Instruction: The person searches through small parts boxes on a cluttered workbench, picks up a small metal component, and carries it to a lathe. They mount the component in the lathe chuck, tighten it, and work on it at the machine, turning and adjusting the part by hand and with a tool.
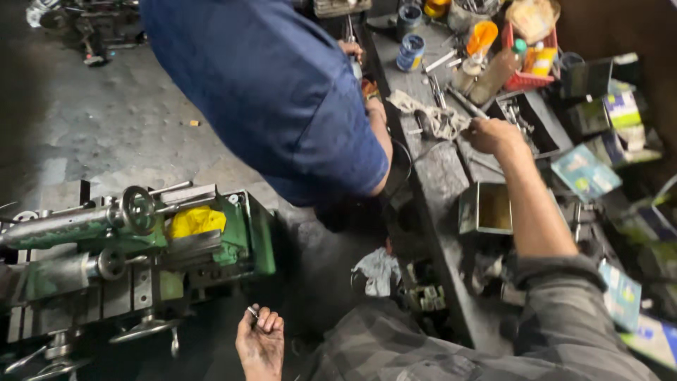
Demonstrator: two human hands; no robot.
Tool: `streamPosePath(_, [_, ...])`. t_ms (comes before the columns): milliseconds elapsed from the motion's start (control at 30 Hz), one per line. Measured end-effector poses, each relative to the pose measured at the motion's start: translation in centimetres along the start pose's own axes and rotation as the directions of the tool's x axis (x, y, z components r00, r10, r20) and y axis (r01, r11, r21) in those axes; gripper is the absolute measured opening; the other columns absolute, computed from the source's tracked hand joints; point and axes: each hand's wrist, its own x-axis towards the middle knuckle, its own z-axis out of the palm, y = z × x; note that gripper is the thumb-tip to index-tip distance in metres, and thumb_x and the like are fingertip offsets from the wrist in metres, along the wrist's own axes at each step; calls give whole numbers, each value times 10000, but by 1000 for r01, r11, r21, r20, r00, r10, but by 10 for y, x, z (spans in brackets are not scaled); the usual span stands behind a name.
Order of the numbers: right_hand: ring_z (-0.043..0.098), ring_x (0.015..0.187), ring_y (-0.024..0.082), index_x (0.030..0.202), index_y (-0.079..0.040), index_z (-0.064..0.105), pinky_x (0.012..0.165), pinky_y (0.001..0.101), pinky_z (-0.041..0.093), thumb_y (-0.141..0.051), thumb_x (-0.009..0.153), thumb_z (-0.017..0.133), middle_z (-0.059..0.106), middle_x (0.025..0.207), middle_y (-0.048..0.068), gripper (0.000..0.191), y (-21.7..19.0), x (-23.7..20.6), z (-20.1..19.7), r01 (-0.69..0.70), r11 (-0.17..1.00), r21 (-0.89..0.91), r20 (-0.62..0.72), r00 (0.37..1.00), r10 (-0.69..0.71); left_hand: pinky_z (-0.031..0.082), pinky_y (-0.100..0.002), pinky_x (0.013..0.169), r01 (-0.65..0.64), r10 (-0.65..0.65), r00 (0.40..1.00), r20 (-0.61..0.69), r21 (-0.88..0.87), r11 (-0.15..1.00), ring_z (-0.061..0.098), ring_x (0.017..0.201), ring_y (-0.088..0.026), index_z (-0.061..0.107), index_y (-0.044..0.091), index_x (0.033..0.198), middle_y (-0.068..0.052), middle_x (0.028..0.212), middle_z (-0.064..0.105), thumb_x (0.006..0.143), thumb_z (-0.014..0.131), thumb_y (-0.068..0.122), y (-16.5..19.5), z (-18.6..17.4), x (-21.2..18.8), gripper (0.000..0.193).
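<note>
My right hand (493, 134) reaches out over the dark, greasy workbench (441, 183). Its fingers are closed on the end of a dirty whitish rag (434, 120) that lies crumpled on the bench top. My left hand (259, 342) hangs low near the floor with its fingers curled around a small metal piece (252, 310). A grey patterned sleeve covers my right upper arm.
A co-worker in a blue shirt (275, 92) stands at the bench just left of the rag, hands at its far end. A green lathe (134, 240) fills the lower left. An open metal box (486, 208), tins, a red basket (529, 56) and cardboard boxes crowd the bench.
</note>
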Motion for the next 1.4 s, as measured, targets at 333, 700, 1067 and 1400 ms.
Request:
streamPosePath(333, [746,1085,371,1075,-85,822,891,493,590,-226,929,602,777,1152,198,298,47,128,20,-64,993,-96,-201,979,43,343,-276,555,-81,88,991,-103,66,994,344,569,-111,638,101,1000,31,670,401,1028,545,308,-20,18,31,228])
streamPosePath(700, [734,1020,363,961,-77,811,842,484,585,-403,844,736,769,1047,189,354,62,128,52,62,988,-140,-316,943,-104,365,-298,550,-42,32,990,-136,-76,996,356,554,-125,632,103,996,24,651,413,1006,534,320,-42,-41,43,238])
streamPosePath(1067, [565,850,321,1000,28,619,786,403,483,-218,998,748,571,924,168,278,54,-27,-19,427,875,229,-848,528,-36,360,-260,585,-165,151,984,-99,-149,975,380,607,-105,618,90,1000,33,700,419,1014,561,283,19,-23,24,202])
streamPosePath(1400, [567,667,192,1069,-59,574,546,366,475,-358,972,647,593,774,62,323,-176,-187,14,-82,-517,852,-214,846,-488,410,-315,678,-371,362,925,-114,-74,926,491,704,-141,618,94,1045,0,766,544,1037,536,293,115,-59,-14,216])
